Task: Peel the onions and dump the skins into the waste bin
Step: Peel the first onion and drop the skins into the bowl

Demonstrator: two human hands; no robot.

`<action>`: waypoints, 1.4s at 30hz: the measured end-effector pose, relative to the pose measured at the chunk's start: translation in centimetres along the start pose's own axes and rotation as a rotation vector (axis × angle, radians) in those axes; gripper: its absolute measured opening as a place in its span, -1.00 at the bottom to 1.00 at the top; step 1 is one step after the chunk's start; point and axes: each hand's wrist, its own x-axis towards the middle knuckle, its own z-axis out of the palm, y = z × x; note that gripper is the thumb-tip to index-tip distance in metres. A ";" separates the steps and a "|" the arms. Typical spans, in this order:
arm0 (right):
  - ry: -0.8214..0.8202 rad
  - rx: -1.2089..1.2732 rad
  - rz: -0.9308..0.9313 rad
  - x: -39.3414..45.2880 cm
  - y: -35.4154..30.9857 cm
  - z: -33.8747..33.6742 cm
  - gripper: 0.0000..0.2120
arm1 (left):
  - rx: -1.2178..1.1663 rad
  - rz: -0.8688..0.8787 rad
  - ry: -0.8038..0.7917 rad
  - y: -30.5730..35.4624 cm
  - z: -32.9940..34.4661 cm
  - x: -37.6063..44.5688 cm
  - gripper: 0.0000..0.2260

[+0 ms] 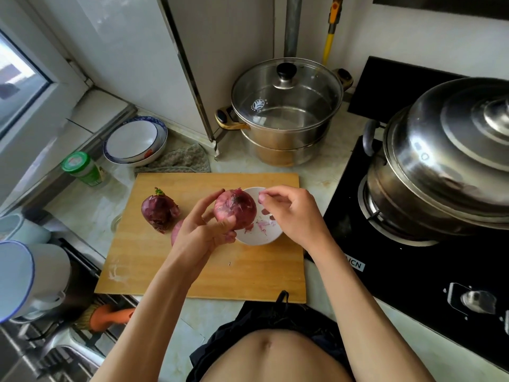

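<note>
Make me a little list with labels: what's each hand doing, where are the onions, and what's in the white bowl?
left hand: holds a red onion over the bowl's edge
right hand: over the bowl, fingertips pinched; what they hold is too small to tell
other onions: unpeeled onion on the cutting board; another partly hidden behind the left hand
white bowl: a few purple skin scraps
waste bin: not in view

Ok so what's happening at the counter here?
A person is peeling red onions over a wooden board. The left hand grips one onion above a white bowl, which holds a few bits of purple skin. The right hand hovers beside it with fingertips pinched, though whether it holds skin is unclear. A second onion, still in its skin, sits on the board. No waste bin is in view.
</note>
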 end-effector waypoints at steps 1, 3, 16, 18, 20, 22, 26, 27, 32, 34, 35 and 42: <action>-0.033 0.029 0.031 0.0 -0.2 0.1 -0.83 | 0.029 0.020 -0.021 0.0 0.0 -0.1 -0.35; -0.085 0.077 0.085 -0.1 -0.4 0.3 -0.81 | 0.071 0.051 -0.064 0.2 0.1 -0.3 -0.37; -0.201 0.199 0.106 0.0 -0.8 -0.3 -0.79 | 0.228 0.110 -0.109 1.5 0.2 -0.6 -0.35; -0.184 0.188 0.111 -0.1 -0.7 -0.2 -0.80 | 0.230 0.109 -0.103 1.3 0.2 -0.5 -0.35; -0.132 0.174 0.122 -0.1 -0.6 -0.2 -0.82 | 0.220 0.104 -0.100 1.1 0.2 -0.4 -0.36; -0.095 0.183 0.123 0.0 -0.5 -0.2 -0.82 | 0.228 0.118 -0.100 1.2 0.4 -0.5 -0.35; -0.026 0.235 0.067 0.0 -0.5 -0.7 -0.85 | 0.218 0.115 -0.097 1.5 0.9 -0.2 -0.36; -0.011 0.227 0.024 0.1 -0.5 -0.8 -0.83 | 0.194 0.097 -0.103 1.4 0.8 0.0 -0.38; -0.146 0.296 -0.138 0.0 -0.7 -1.2 -0.67 | 0.004 -0.071 -0.166 1.0 0.5 0.5 -0.44; -0.180 0.331 -0.122 0.1 -0.7 -1.0 -0.63 | -0.035 -0.092 -0.125 1.1 0.8 0.6 -0.51; -0.180 0.326 -0.115 0.1 -0.8 -0.9 -0.61 | -0.045 -0.098 -0.099 1.2 1.1 0.6 -0.53; -0.171 0.205 -0.138 0.6 -0.5 -0.5 -0.59 | 0.047 -0.114 -0.040 1.4 1.9 0.8 -0.52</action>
